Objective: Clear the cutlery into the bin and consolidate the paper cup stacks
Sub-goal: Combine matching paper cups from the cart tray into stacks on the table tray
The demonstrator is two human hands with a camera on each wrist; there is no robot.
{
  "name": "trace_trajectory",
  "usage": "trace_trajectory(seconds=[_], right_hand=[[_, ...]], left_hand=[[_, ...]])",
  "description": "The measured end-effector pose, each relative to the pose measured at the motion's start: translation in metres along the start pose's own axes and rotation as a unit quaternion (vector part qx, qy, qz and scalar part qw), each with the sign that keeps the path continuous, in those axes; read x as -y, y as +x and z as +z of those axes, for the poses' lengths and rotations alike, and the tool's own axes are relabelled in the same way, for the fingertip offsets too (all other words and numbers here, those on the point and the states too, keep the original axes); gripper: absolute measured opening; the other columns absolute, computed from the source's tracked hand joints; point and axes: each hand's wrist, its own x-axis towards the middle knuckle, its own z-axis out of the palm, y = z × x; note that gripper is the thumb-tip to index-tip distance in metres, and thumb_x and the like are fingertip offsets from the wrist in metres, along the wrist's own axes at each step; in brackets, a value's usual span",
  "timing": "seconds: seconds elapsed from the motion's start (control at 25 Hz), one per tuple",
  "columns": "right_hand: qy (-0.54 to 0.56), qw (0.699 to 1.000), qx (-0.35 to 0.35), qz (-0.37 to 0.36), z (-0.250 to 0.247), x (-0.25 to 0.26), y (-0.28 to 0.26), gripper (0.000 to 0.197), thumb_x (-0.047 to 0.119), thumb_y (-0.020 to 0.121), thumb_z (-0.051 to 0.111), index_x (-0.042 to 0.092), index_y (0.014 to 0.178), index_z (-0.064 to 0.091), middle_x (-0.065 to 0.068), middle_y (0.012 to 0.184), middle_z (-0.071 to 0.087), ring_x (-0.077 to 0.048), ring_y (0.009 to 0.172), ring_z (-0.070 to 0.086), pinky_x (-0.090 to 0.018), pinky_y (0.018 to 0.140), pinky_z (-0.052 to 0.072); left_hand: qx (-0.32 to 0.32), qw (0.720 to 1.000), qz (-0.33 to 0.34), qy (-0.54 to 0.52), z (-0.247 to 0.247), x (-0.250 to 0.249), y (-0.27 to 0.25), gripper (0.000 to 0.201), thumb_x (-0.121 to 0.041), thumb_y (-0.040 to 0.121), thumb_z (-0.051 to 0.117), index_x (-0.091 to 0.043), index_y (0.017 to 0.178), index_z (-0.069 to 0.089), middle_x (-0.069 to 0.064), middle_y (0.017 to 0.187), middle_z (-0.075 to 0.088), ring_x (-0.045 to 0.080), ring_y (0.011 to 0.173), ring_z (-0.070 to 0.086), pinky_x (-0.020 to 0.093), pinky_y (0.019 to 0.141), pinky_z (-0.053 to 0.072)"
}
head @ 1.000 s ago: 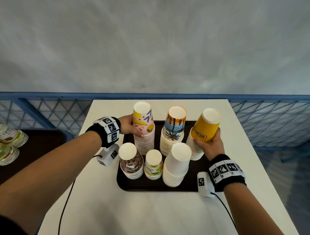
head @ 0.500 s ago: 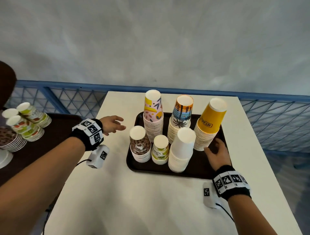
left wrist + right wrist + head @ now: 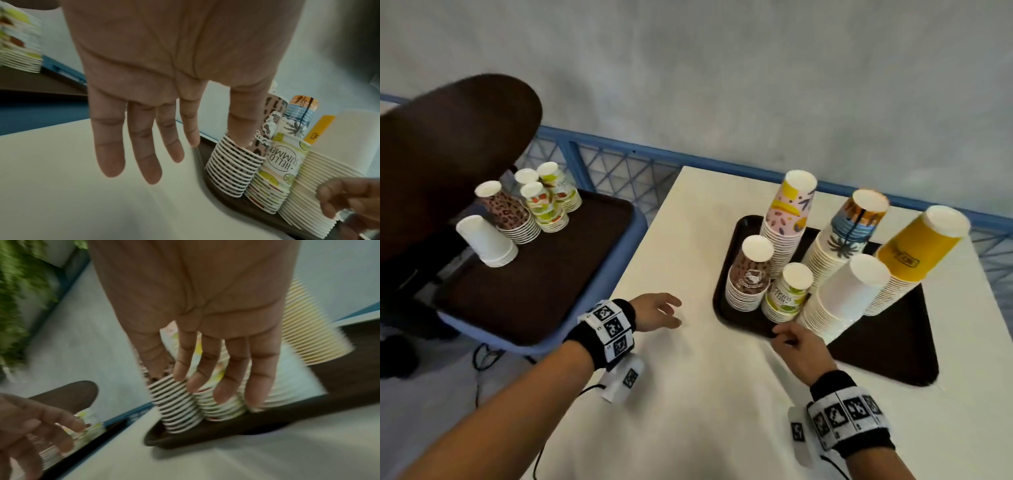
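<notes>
So, progress check: looks like roughly halfway on the cups, at a guess. The dark tray (image 3: 887, 356) on the white counter (image 3: 688, 411) already carries six upside-down stacks: a pink patterned one (image 3: 787, 219), a palm-tree one (image 3: 849, 236), a tall yellow one (image 3: 914, 257), a plain white one (image 3: 842, 298), a brown one (image 3: 750, 277) and a lime-print one (image 3: 787, 294). No cutlery or bin shows in any view, so I can't tell where that part stands.

What's left, I'd say, is the second tray (image 3: 544, 274) off to the left on the blue trolley. It holds a leopard-print stack (image 3: 512, 216), a few fruit-print stacks (image 3: 548, 202) and a lone white stack (image 3: 486, 243), well apart from the main bunch.

Both hands are empty. The left hand (image 3: 654, 311) hovers over the counter between the two trays, fingers spread and relaxed. The right hand (image 3: 801, 353) is at the near edge of the tray, fingers loose, close to the stacks; whether it touches the rim I can't tell.
</notes>
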Motion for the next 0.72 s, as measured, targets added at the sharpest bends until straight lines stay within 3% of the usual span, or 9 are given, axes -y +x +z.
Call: trace_trajectory(seconds=[0.16, 0.24, 0.32, 0.4, 0.48, 0.56, 0.64, 0.72], right_hand=[[-0.009, 0.994, 0.095, -0.051, 0.08, 0.07, 0.014, 0.013, 0.01, 0.081, 0.065, 0.018, 0.091, 0.061, -0.006, 0.083, 0.061, -0.019, 0.08, 0.055, -0.02, 0.071, 0.038], [-0.008, 0.99, 0.12, -0.069, 0.127, 0.106, 0.025, 0.014, 0.011, 0.081, 0.064, 0.023, 0.087, 0.058, -0.004, 0.084, 0.061, -0.02, 0.077, 0.055, -0.021, 0.072, 0.041], [-0.018, 0.987, 0.133, -0.09, 0.173, 0.142, 0.038, 0.014, 0.011, 0.082, 0.062, 0.023, 0.089, 0.059, 0.0, 0.084, 0.059, -0.017, 0.07, 0.053, -0.018, 0.068, 0.04], [-0.01, 0.982, 0.136, -0.127, 0.21, 0.174, 0.051, 0.016, 0.008, 0.082, 0.062, 0.017, 0.095, 0.062, 0.002, 0.086, 0.058, -0.005, 0.063, 0.052, -0.013, 0.063, 0.039], [-0.009, 0.974, 0.141, -0.174, 0.247, 0.206, 0.065, 0.019, 0.005, 0.082, 0.062, 0.009, 0.1, 0.063, -0.001, 0.09, 0.06, 0.006, 0.066, 0.056, -0.009, 0.068, 0.038], [-0.021, 0.964, 0.156, -0.213, 0.278, 0.235, 0.076, 0.021, 0.007, 0.082, 0.062, 0.007, 0.103, 0.063, -0.007, 0.097, 0.064, 0.004, 0.079, 0.058, -0.01, 0.076, 0.039], [-0.039, 0.957, 0.161, -0.237, 0.302, 0.259, 0.084, 0.023, 0.009, 0.082, 0.061, 0.009, 0.105, 0.062, -0.011, 0.103, 0.063, -0.014, 0.091, 0.059, -0.017, 0.082, 0.04], [-0.047, 0.958, 0.16, -0.234, 0.318, 0.271, 0.09, 0.026, 0.01, 0.082, 0.061, 0.01, 0.108, 0.06, -0.009, 0.103, 0.061, -0.013, 0.087, 0.056, -0.017, 0.081, 0.038]], left_hand=[[-0.061, 0.998, -0.015, -0.02, -0.042, 0.077, -0.022, 0.047, -0.025, 0.083, 0.065, -0.017, 0.127, 0.05, 0.005, 0.122, 0.057, 0.017, 0.11, 0.054, 0.021, 0.089, 0.039], [-0.157, 0.986, -0.028, -0.054, -0.083, 0.12, -0.034, 0.05, -0.022, 0.081, 0.068, -0.015, 0.127, 0.051, 0.008, 0.128, 0.055, 0.019, 0.114, 0.054, 0.022, 0.094, 0.039], [-0.304, 0.948, -0.058, -0.077, -0.13, 0.16, -0.042, 0.058, -0.021, 0.077, 0.071, -0.015, 0.13, 0.048, 0.015, 0.135, 0.048, 0.026, 0.121, 0.049, 0.029, 0.103, 0.036], [-0.433, 0.89, -0.079, -0.115, -0.176, 0.186, -0.046, 0.073, -0.02, 0.074, 0.073, -0.013, 0.137, 0.036, 0.021, 0.14, 0.036, 0.033, 0.131, 0.037, 0.035, 0.11, 0.029], [-0.512, 0.842, -0.083, -0.147, -0.221, 0.209, -0.043, 0.085, -0.02, 0.073, 0.075, -0.011, 0.141, 0.026, 0.021, 0.144, 0.028, 0.035, 0.133, 0.032, 0.04, 0.111, 0.028], [-0.52, 0.835, -0.092, -0.157, -0.258, 0.225, -0.028, 0.088, -0.023, 0.073, 0.075, -0.011, 0.143, 0.024, 0.018, 0.148, 0.025, 0.034, 0.135, 0.031, 0.041, 0.111, 0.029], [-0.48, 0.848, -0.116, -0.193, -0.285, 0.241, -0.005, 0.088, -0.027, 0.074, 0.075, -0.012, 0.144, 0.023, 0.015, 0.15, 0.028, 0.033, 0.136, 0.033, 0.042, 0.111, 0.031], [-0.412, 0.872, -0.126, -0.233, -0.294, 0.252, 0.012, 0.087, -0.032, 0.073, 0.075, -0.012, 0.142, 0.027, 0.012, 0.146, 0.039, 0.033, 0.133, 0.039, 0.044, 0.11, 0.034]])
